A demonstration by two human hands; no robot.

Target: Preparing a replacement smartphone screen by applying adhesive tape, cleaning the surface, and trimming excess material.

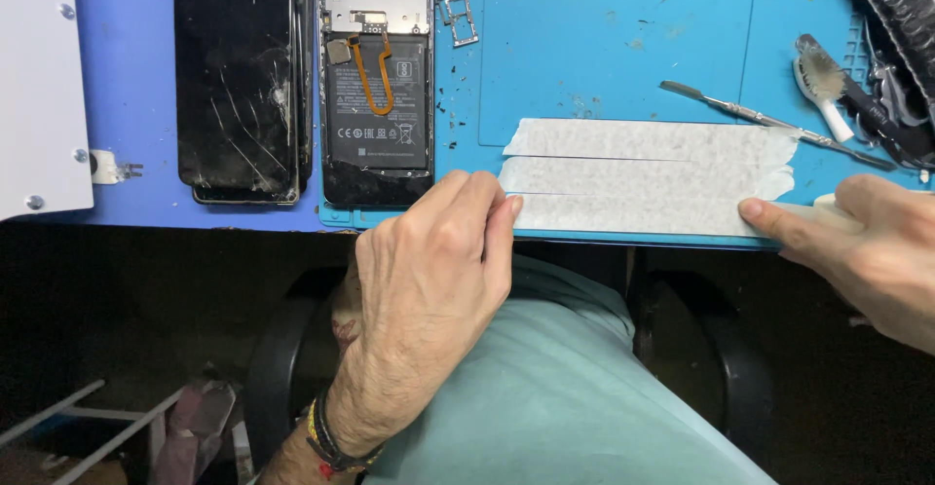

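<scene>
Left hand (429, 280) fingertips pin near tape strip (633, 214) end; right hand (867, 246) pinches other end; keep taut, parallel to strips (643, 159) on mat (604, 47).

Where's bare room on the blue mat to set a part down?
Freest: the blue silicone mat above the white tape strips, between the opened phone with exposed battery and the metal spudger. Crowded: right edge with the white brush; front edge under the left hand and right hand.
</scene>
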